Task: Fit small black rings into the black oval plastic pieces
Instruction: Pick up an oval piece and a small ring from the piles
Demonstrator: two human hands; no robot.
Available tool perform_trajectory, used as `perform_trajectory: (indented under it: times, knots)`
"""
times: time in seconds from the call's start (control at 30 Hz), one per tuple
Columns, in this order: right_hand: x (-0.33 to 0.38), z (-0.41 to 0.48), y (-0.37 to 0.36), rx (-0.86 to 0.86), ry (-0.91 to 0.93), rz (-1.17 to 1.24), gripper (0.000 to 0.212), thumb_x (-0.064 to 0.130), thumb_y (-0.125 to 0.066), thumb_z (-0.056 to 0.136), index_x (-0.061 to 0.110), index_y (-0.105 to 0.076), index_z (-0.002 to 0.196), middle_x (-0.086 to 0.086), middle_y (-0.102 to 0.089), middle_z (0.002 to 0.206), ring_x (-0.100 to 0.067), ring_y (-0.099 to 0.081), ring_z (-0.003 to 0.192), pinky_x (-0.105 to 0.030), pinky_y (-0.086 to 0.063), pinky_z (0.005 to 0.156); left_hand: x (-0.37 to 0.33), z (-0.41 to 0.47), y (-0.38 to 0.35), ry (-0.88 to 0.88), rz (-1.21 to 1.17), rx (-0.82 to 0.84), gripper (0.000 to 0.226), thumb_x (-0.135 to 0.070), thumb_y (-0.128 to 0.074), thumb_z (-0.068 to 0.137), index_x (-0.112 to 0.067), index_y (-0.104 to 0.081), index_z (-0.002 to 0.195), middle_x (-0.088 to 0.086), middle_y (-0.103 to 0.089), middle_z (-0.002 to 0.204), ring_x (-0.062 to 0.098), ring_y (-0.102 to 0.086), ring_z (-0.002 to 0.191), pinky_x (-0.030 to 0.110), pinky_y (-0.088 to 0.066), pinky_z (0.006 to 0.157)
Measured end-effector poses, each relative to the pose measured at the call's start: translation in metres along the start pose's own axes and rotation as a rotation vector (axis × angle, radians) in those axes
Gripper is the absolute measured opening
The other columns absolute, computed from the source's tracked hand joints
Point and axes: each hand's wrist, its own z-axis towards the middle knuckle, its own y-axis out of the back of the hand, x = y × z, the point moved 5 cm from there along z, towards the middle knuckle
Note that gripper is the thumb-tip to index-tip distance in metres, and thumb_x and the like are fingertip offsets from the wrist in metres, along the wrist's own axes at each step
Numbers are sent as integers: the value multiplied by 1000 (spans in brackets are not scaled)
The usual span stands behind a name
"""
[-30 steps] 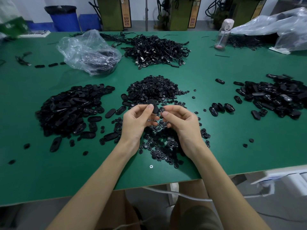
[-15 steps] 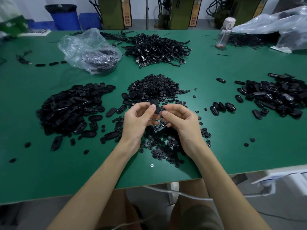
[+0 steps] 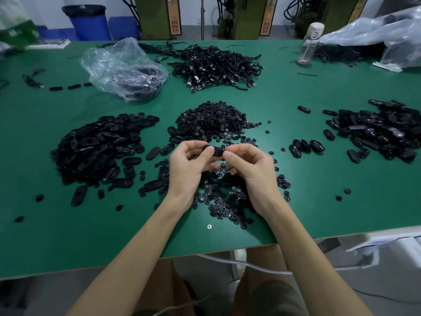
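A black oval plastic piece point(image 3: 215, 152) lies roughly level between my two hands above the table's middle. My left hand point(image 3: 190, 166) pinches its left end with thumb and fingers. My right hand point(image 3: 249, 166) pinches its right end. Whether a ring sits in it is hidden by my fingers. Small black rings lie in a heap point(image 3: 213, 120) behind my hands and scattered under them point(image 3: 224, 201). A pile of oval pieces point(image 3: 95, 144) lies at the left, another pile of oval pieces point(image 3: 382, 131) at the right.
The green table point(image 3: 319, 201) also carries a clear plastic bag point(image 3: 120, 69), a heap of black cables point(image 3: 216, 65), a clear bottle point(image 3: 308, 45) and large plastic bags point(image 3: 387, 35) at the back right. A few ovals point(image 3: 305, 147) lie right of my hands. The table's near edge point(image 3: 136, 262) is close.
The oval piece has turned from nearly upright in my left fingers to lying level, now held at both ends by both hands. My hands stay in the same place.
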Motion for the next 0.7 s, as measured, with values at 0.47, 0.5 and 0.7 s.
perform_trajectory:
  times: [0.47, 0.5, 0.7]
  knots:
    - [2, -1, -2, -50, 70, -126, 7, 7, -79, 89, 11, -77, 95, -7, -78, 88, -14, -69, 76, -25, -56, 67, 1, 0, -1, 43, -39, 22, 18, -6, -74, 95, 8, -69, 105, 17, -78, 96, 28, -78, 88, 29, -63, 66]
    - [3, -1, -2, -56, 75, -140, 7, 8, -80, 89, 12, -78, 95, -7, -78, 88, -14, -69, 76, -25, -56, 67, 0, 0, -1, 30, -28, 31, 16, -6, -75, 94, 6, -70, 104, 16, -78, 95, 27, -78, 88, 30, -63, 66]
    - [4, -1, -4, -67, 88, -186, 8, 6, -78, 90, 9, -78, 96, -8, -78, 87, -15, -68, 75, -24, -56, 65, -1, -1, -4, -47, 52, 88, 7, -8, -78, 92, -3, -74, 95, 10, -78, 88, 24, -78, 84, 30, -63, 63]
